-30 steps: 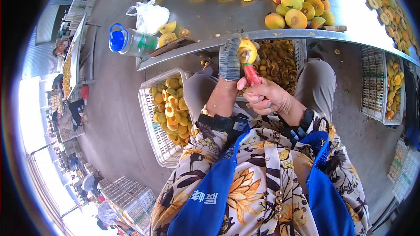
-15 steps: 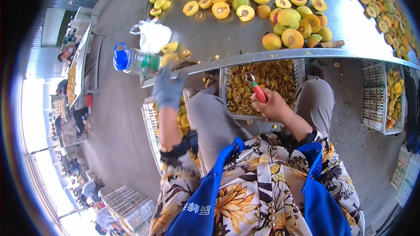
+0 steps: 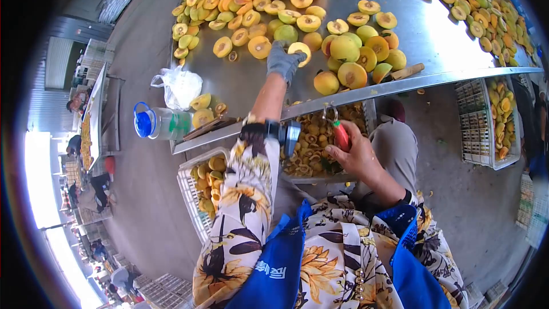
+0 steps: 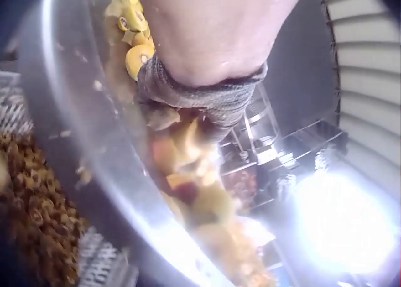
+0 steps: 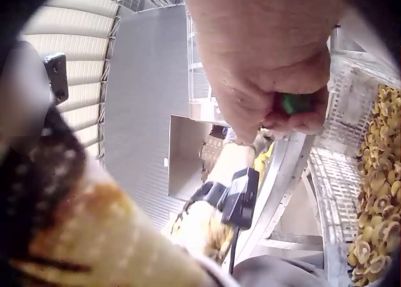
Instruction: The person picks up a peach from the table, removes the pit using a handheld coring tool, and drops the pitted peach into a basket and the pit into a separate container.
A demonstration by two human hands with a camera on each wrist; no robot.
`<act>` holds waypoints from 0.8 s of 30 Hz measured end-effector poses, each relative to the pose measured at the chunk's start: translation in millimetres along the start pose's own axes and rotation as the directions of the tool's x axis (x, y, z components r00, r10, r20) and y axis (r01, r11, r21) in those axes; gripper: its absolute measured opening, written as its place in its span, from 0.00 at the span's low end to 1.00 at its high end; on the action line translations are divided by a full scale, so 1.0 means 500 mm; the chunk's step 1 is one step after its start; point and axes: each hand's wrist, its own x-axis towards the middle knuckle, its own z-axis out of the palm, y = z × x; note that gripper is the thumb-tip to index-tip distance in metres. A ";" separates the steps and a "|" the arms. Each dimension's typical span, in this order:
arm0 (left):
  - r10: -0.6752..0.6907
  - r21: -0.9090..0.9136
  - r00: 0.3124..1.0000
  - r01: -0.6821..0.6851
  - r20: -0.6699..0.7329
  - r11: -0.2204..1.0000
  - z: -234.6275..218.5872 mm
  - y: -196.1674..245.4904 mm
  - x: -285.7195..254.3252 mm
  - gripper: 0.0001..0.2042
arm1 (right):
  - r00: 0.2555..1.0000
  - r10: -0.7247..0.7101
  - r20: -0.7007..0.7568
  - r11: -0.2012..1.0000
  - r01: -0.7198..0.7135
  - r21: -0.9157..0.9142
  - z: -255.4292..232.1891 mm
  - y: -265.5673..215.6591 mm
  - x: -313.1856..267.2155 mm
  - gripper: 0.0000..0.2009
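Note:
My left hand [image 3: 282, 63], in a grey glove, reaches over the metal table and grips a yellow peach half [image 3: 299, 54], its cut face up. In the left wrist view the glove [image 4: 194, 99] is among blurred fruit, its fingers mostly hidden. Bare, my right hand [image 3: 364, 157] holds a pitting tool [image 3: 341, 136] with a red and green handle and a metal loop pointing up, just off the table's front edge. The green handle end [image 5: 296, 103] shows in its curled fingers. Right of the left hand lies a pile of peaches [image 3: 345, 49], some whole-looking, some cut.
Below the table edge stands a crate of brownish scraps [image 3: 311, 149]; a crate of peach halves [image 3: 207, 180] is at left, another crate [image 3: 486, 126] at right. A blue-capped bottle [image 3: 163, 123], a white plastic bag [image 3: 178, 87] and a wooden stick [image 3: 407, 72] lie on the table.
My left hand leaves the peach it held against the tool, swings left to the table edge, then reaches forward to a peach half. The right hand keeps the tool near the table edge.

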 end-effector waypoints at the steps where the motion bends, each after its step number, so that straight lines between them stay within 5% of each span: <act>1: -0.134 -0.387 0.979 0.185 0.156 0.903 -0.021 0.014 -0.036 0.21 | 0.998 -0.053 -0.043 0.998 0.052 -0.026 0.005 -0.007 0.010 0.26; 2: -0.195 -0.674 0.919 0.385 0.343 0.631 -0.043 0.020 -0.078 0.20 | 0.991 -0.103 -0.081 0.994 0.099 -0.052 0.011 -0.014 0.015 0.27; 4: -0.106 -0.791 0.860 0.503 0.500 0.349 -0.075 -0.001 -0.160 0.17 | 0.993 -0.110 -0.044 0.993 0.108 -0.042 0.028 -0.030 0.028 0.26; 8: -0.174 -0.880 0.879 0.464 0.444 0.100 -0.081 -0.024 -0.294 0.16 | 0.973 -0.232 -0.020 0.972 0.231 -0.034 0.074 -0.033 0.018 0.18; 10: -0.274 -0.881 0.837 0.450 0.473 -0.147 -0.100 -0.005 -0.333 0.17 | 0.958 -0.285 0.040 0.952 0.288 -0.107 0.093 -0.024 0.002 0.17; 11: -0.196 -0.904 0.884 0.401 0.424 -0.150 -0.109 -0.004 -0.346 0.15 | 0.953 -0.297 0.060 0.941 0.303 -0.154 0.093 -0.021 -0.005 0.15; 14: -0.307 -0.909 0.856 0.404 0.415 -0.102 -0.105 -0.033 -0.369 0.14 | 0.944 -0.319 0.087 0.924 0.330 -0.192 0.098 -0.008 -0.029 0.16; 19: -0.186 -0.952 0.934 0.300 0.304 -0.050 -0.104 -0.034 -0.397 0.13 | 0.963 -0.214 0.160 0.957 0.240 -0.164 0.103 -0.023 -0.060 0.15; 24: -0.252 -0.978 0.949 0.205 0.187 0.045 -0.084 -0.017 -0.414 0.13 | 0.971 -0.177 0.162 0.968 0.201 -0.149 0.105 -0.021 -0.070 0.12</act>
